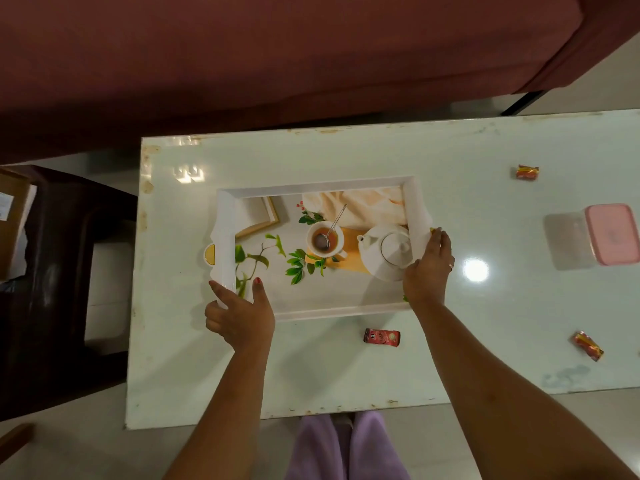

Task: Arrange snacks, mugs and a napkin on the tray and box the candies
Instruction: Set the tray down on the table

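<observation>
You had both hands clamped on the empty tray lying flat on the table, left hand at its near-left corner, right hand on its right rim, apparently positioning it; next, gather the scattered candies toward the pink-lidded box.

The white tray fills the table's middle. Open tabletop lies around it, broken by three wrapped candies and a pink-lidded box far right.
</observation>
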The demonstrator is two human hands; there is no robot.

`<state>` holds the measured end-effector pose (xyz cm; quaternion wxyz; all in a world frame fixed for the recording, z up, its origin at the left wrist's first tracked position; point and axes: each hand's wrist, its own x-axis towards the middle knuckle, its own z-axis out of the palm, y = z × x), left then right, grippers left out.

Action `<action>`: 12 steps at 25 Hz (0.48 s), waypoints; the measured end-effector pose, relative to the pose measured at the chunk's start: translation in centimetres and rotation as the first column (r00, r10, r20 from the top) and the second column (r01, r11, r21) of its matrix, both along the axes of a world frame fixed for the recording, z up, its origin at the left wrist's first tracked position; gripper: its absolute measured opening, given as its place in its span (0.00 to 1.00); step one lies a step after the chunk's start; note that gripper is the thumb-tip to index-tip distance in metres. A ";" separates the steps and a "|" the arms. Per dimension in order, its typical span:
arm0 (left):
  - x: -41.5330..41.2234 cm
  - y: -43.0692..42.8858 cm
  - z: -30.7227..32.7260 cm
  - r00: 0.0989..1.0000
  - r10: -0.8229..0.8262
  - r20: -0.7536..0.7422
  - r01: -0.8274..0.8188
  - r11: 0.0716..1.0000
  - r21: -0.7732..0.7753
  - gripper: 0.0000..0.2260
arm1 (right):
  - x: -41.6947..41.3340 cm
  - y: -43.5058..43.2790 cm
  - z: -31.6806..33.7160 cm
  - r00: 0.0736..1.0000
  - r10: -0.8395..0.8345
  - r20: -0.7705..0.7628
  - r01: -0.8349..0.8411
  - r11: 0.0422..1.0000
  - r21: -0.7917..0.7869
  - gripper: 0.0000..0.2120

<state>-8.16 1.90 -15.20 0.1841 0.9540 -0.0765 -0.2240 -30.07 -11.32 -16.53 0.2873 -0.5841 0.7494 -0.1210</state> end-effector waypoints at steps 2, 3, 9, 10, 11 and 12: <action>0.3 0.0 0.0 1.000 -0.002 0.006 0.002 1.000 0.020 0.35 | 0.2 -0.1 -0.1 1.000 0.015 0.003 -0.015 1.000 0.005 0.34; 0.5 0.2 0.0 1.000 -0.004 0.008 0.004 1.000 0.027 0.35 | 0.3 -0.1 -0.1 1.000 0.026 0.002 -0.026 1.000 0.011 0.34; 2.4 0.7 0.2 1.000 0.001 0.008 -0.001 1.000 0.015 0.35 | 1.7 0.4 0.2 0.998 0.059 -0.005 -0.058 0.997 0.044 0.34; 3.0 0.8 0.2 1.000 0.009 0.002 -0.009 1.000 0.009 0.34 | 1.9 0.6 0.3 0.997 0.076 -0.006 -0.076 0.996 0.055 0.35; 3.5 0.9 0.3 1.000 0.010 -0.007 -0.010 1.000 0.008 0.34 | 2.2 0.7 0.4 0.996 0.093 -0.008 -0.093 0.994 0.064 0.35; 3.9 1.0 0.3 1.000 0.009 -0.016 -0.008 1.000 0.010 0.34 | 2.4 0.8 0.4 0.994 0.107 -0.009 -0.106 0.992 0.071 0.35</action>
